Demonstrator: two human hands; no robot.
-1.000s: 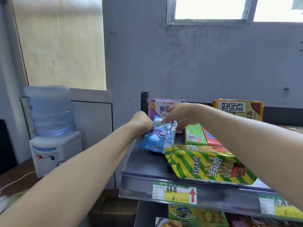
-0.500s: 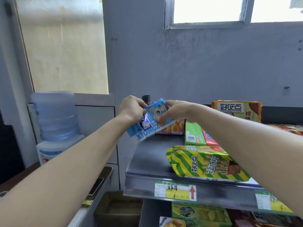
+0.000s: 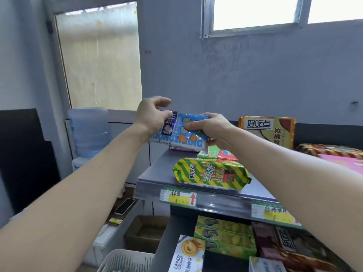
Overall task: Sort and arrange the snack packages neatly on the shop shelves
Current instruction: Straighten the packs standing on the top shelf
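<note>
view: head, wide-angle | faces: forward, slightly down | range: top shelf (image 3: 157, 173) within arm's reach

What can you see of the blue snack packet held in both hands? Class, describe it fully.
The blue snack packet is a glossy, plastic-looking pouch: light blue, a dark panel at its left end, cartoon pictures, white capitals along the lower edge. It looks sealed and full, held lengthwise, front facing the camera, above the back left corner of the top shelf. The left hand grips its left end, the right hand its right end. A purple pack shows beneath; contact cannot be told.
</note>
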